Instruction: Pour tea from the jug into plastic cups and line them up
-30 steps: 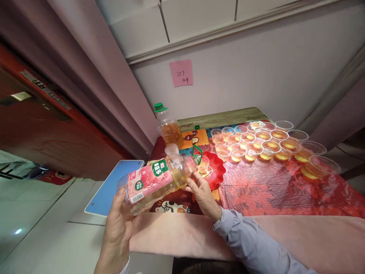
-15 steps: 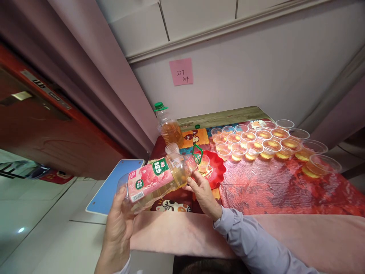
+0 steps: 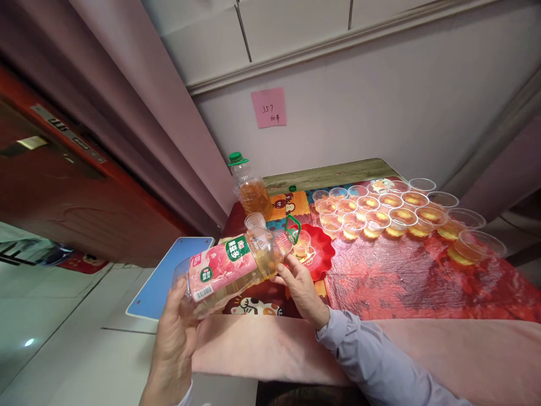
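A large clear juice bottle (image 3: 232, 262) with a pink peach label and a green ring handle lies tilted in the air, its neck toward the right. My left hand (image 3: 177, 321) grips its base. Under the neck end, my right hand (image 3: 299, 285) holds it with thumb and fingers. Pale yellow juice has gathered along the bottle's lower side. The mouth is over a plastic cup (image 3: 302, 243) that stands on a red scalloped plate (image 3: 325, 265). Whether juice is flowing I cannot tell.
Several clear cups of yellow juice (image 3: 377, 220) stand in rows at the right. Behind the held bottle are a second juice bottle (image 3: 253, 194) with a green cap, a clear cup (image 3: 255, 221) and a loose green cap (image 3: 292, 188). A blue board (image 3: 169, 276) lies left.
Almost nothing differs. Both hands keep the bottle in nearly the same tilted position over the cup, and the view has shifted very slightly.
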Available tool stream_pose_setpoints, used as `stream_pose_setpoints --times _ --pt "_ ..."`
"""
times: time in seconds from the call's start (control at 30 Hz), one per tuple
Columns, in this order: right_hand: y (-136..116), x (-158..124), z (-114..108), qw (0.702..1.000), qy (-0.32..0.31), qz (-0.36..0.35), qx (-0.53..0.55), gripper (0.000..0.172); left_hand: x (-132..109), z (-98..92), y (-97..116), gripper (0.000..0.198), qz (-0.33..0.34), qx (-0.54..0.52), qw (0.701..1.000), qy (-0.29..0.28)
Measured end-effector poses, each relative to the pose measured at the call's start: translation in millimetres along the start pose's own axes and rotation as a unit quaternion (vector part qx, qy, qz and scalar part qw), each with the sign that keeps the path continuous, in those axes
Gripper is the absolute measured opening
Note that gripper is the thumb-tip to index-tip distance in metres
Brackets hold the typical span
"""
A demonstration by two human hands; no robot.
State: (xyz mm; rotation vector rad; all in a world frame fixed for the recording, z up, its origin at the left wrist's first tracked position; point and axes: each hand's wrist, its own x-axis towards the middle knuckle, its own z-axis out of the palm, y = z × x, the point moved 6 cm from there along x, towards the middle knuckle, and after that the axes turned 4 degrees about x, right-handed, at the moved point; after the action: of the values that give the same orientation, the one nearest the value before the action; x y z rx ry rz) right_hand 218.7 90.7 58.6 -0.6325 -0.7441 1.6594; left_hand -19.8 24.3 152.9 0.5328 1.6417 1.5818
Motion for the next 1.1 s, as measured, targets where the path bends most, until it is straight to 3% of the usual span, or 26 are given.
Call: stream_pose_setpoints --times 1.1 --pt "-3.0 -1.4 2.1 1.0 0.001 0.0 0.002 0.065 2.0 -4.9 -3.1 0.072 0.01 -0.005 1.0 0.003"
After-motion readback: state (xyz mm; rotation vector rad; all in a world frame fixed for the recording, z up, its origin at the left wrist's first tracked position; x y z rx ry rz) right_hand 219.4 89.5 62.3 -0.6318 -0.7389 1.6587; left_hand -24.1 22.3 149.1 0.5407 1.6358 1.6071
